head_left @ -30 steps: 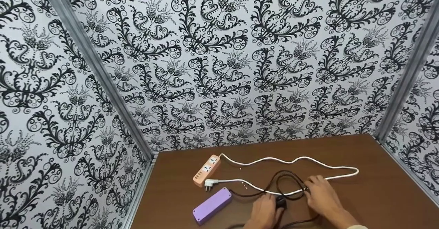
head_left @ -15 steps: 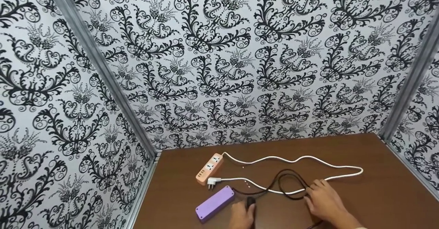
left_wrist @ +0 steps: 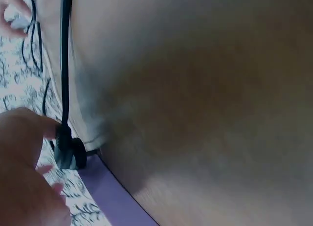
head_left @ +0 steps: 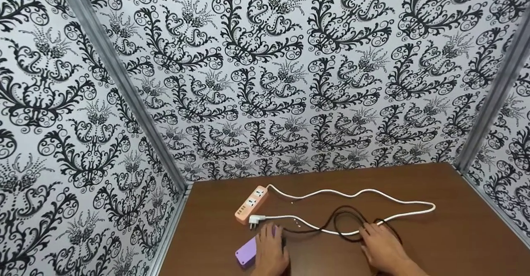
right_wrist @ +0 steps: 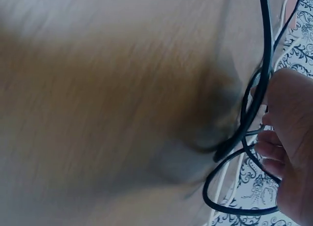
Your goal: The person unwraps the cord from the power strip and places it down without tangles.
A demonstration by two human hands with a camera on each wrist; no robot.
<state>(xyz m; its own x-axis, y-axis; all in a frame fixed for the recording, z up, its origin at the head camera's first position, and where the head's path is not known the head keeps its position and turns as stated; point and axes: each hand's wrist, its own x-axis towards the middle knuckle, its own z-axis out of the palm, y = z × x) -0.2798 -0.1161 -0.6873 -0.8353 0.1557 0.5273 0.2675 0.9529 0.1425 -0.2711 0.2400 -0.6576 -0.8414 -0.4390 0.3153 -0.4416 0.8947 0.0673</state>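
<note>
At the front of the table, my left hand point(head_left: 271, 253) pinches a black plug point(left_wrist: 68, 150) between thumb and fingers. It is close by the far end of a purple power strip point(head_left: 247, 252), covering much of it in the head view. A black cord point(left_wrist: 65, 64) runs from the plug across the left wrist view. Farther right, my right hand point(head_left: 383, 247) holds the black cord point(right_wrist: 264, 64) with curled fingers. One loop of it point(head_left: 334, 222) lies over the white cord, and another bends out beside the hand.
An orange power strip point(head_left: 251, 204) with white sockets lies behind the purple one. Its white cord point(head_left: 356, 195) runs right and doubles back to a white plug point(head_left: 255, 219). Patterned walls point(head_left: 269, 81) border the brown table point(head_left: 468, 226). Small white bits lie near the cords.
My left hand has carried the black plug leftward, from beside the cord loop to the purple strip. My right hand has shifted slightly, and a cord bend now shows to its right.
</note>
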